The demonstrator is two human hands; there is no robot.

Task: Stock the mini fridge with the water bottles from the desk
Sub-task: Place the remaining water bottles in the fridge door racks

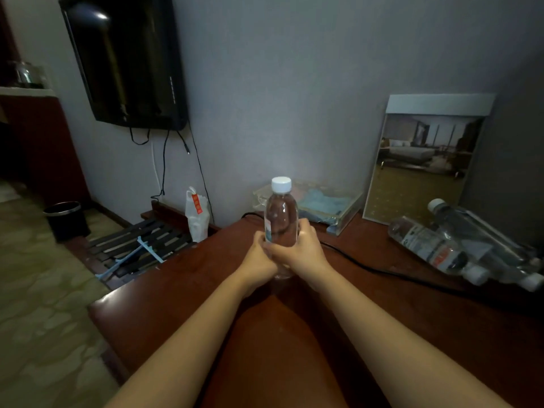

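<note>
An upright clear water bottle (pixel 280 210) with a white cap is at the middle of the dark wooden desk (pixel 182 290). My left hand (pixel 259 257) and my right hand (pixel 297 248) both wrap around its lower half, fingers curled round it. Two more clear water bottles lie on their sides at the desk's right: one (pixel 432 245) nearer me, the other (pixel 482 240) behind it, caps pointing right and down. The mini fridge is not in view.
A clear acrylic box (pixel 318 204) with papers stands behind the bottle against the wall. A framed picture (pixel 424 163) leans at the right. A black cable (pixel 382 269) crosses the desk. Left of the desk are a slatted luggage rack (pixel 141 245), a white bag (pixel 196 216), and a black bin (pixel 67 220).
</note>
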